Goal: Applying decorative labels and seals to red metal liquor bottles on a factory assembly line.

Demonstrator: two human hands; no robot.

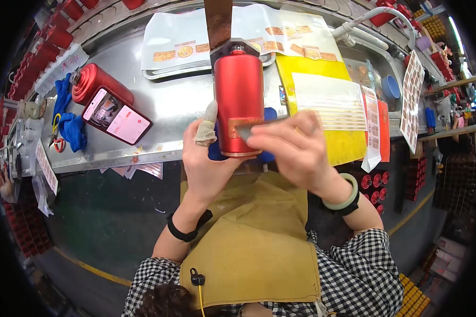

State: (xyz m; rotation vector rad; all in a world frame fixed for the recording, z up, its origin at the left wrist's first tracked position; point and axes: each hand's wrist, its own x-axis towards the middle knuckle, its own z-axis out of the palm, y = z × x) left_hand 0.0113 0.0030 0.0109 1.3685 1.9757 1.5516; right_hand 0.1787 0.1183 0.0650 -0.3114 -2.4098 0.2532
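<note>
A glossy red metal bottle (239,84) lies in front of me, its neck pointing away toward a brown upright bar. Near its base is a gold-brown decal (238,127). My left hand (209,164) is closed around the lower left side of the bottle; one finger wears a pale cloth finger cover (209,124). Over the decal, my right hand (293,145) pinches a small grey flat piece (245,131) whose edge is at the decal. Motion blurs this hand, and its fingers hide most of the piece. Blue supports (269,114) show beside and under the bottle.
A second red bottle (98,84) lies at left behind a lit phone (117,117). Near them are scissors (56,134) and blue cloths (71,132). Decal sheets (177,34) lie at the back. Right are a yellow sheet (349,148), a curved faucet (378,11) and a blue cup (391,86).
</note>
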